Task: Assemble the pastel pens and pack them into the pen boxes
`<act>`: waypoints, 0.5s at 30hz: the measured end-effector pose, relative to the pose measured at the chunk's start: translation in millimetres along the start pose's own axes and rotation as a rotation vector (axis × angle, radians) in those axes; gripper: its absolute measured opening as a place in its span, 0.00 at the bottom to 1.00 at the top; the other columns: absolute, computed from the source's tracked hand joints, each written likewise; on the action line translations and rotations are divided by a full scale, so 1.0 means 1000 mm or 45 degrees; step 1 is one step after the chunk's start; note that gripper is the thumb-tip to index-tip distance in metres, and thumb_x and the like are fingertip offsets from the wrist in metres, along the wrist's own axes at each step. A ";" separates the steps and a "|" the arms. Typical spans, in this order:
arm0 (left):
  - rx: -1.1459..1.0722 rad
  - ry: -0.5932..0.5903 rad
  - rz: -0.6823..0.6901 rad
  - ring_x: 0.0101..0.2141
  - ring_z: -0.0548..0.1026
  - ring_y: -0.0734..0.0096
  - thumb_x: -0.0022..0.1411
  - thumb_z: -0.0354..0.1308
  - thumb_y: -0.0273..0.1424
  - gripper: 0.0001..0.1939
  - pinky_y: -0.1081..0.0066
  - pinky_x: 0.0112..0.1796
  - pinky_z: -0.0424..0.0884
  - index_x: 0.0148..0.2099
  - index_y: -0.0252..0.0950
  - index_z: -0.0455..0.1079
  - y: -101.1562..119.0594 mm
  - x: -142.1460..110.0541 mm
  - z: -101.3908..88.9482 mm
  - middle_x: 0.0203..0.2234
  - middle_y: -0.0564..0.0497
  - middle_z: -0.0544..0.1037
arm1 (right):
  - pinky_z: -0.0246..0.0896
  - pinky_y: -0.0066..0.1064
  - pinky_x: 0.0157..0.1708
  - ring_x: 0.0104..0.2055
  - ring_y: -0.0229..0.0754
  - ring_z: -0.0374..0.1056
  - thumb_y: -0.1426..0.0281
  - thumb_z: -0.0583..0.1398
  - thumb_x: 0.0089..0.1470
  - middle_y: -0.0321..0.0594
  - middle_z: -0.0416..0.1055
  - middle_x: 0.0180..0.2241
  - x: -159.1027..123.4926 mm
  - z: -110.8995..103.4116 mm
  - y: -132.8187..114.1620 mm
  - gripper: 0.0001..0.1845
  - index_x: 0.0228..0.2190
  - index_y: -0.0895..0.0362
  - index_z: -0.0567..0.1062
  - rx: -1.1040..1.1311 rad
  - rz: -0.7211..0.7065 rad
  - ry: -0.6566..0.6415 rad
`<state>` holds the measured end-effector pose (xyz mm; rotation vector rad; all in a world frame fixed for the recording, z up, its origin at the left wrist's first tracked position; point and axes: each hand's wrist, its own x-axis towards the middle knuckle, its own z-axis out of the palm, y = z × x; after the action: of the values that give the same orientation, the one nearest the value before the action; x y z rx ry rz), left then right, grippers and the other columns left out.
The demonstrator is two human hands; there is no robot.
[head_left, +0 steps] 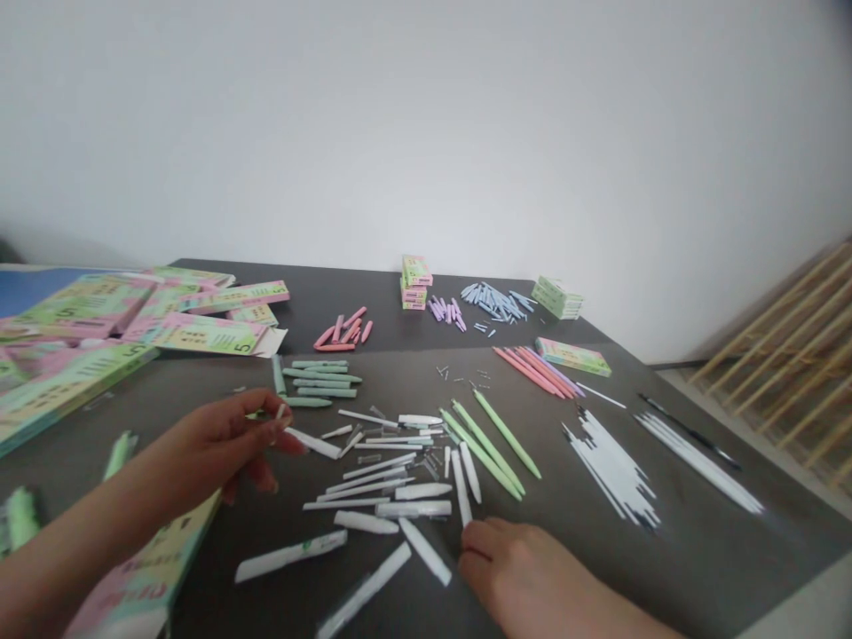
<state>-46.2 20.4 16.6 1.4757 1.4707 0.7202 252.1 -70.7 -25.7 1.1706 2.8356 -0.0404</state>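
A small white piece (282,411) is pinched between the thumb and forefinger of the left hand (232,437), left of the frame's centre, with the other fingers loosely curled. The right hand (523,568) is seen at the lower centre-right, its fingers bent and brought to the lower end of a white pen barrel (460,484); whether the barrel is gripped or only touched cannot be told. Between the hands, white pen parts (366,522) are scattered across the dark table (546,586). Light green pens (507,433) are laid just right of centre, and white refills (613,470) are bunched farther right. Grey-green barrels (326,383) are grouped above the left hand, and printed boxes (213,333) are heaped at the left.
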 end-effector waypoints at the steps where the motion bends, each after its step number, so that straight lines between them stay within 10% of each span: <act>1: -0.021 -0.012 -0.013 0.18 0.75 0.73 0.55 0.57 0.42 0.14 0.81 0.15 0.61 0.34 0.38 0.61 0.000 0.000 0.002 0.25 0.56 0.81 | 0.55 0.31 0.20 0.27 0.40 0.71 0.75 0.66 0.49 0.36 0.74 0.28 -0.001 0.006 0.000 0.06 0.25 0.58 0.74 -0.011 0.007 0.039; 15: -0.007 -0.175 -0.101 0.12 0.65 0.80 0.54 0.60 0.46 0.17 0.83 0.14 0.54 0.32 0.35 0.66 0.001 0.001 0.018 0.17 0.57 0.77 | 0.58 0.25 0.29 0.31 0.38 0.70 0.78 0.57 0.56 0.38 0.73 0.30 -0.001 0.008 0.012 0.08 0.29 0.57 0.74 0.556 0.179 0.157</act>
<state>-29.7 18.3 9.3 1.4257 1.4127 0.5626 261.8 -63.4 -33.9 1.4920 2.9285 -0.6278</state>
